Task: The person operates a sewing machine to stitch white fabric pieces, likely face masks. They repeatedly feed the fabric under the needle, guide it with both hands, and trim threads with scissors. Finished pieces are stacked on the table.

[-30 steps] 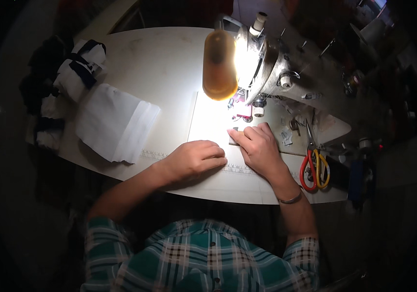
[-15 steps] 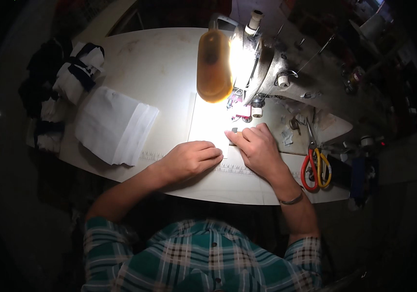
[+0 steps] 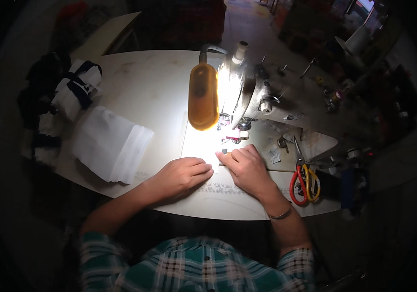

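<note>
The person's left hand [image 3: 187, 175] and right hand [image 3: 246, 169] have curled fingers at the white fabric [image 3: 213, 158] on the counter [image 3: 140, 82], before the sewing machine [image 3: 286, 103]; whether either grips it is unclear.

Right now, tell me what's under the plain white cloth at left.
The plain white cloth rests on the pale tabletop, which shows beside it; anything else beneath is covered and unseen.

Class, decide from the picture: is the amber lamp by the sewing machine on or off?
On: the lamp has a strong white glare beside and below it, lighting the sewing machine and tabletop.
</note>
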Available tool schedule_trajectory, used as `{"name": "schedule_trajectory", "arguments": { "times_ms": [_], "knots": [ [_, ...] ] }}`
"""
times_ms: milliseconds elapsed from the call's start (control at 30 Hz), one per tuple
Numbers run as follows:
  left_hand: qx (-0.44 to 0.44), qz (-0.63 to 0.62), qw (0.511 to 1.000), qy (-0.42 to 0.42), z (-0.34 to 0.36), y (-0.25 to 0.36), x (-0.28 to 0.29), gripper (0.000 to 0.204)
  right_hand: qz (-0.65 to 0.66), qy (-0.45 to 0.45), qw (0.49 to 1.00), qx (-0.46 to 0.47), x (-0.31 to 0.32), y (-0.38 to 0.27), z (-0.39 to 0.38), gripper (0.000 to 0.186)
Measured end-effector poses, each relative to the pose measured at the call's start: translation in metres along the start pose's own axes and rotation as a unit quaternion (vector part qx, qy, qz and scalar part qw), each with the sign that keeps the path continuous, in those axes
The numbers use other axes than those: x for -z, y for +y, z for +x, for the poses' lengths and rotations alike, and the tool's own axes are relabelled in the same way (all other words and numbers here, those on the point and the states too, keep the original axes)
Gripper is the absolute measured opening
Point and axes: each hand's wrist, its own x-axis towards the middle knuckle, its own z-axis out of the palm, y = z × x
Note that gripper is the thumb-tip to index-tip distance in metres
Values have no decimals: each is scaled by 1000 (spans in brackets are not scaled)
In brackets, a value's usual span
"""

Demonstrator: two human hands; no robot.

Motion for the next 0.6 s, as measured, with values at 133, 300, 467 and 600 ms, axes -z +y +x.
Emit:
{"name": "schedule_trajectory", "arguments": {
  "times_ms": [133,300,467,600],
  "knots": [
    [0,11,1000,7,3,-3,-2,26,10,9,1000,3,-2,1,0,32],
    [5,18,999,33,5,-12,-7,26,17,18,1000,5,-3,2,-1,29],
    [9,19,999,32,10,-18,-7,26,20,25,999,15,-3,2,-2,26],
    [17,23,999,32,13,-23,-10,26,1,20,1000,19,-2,3,-2,28]
  ]
}}
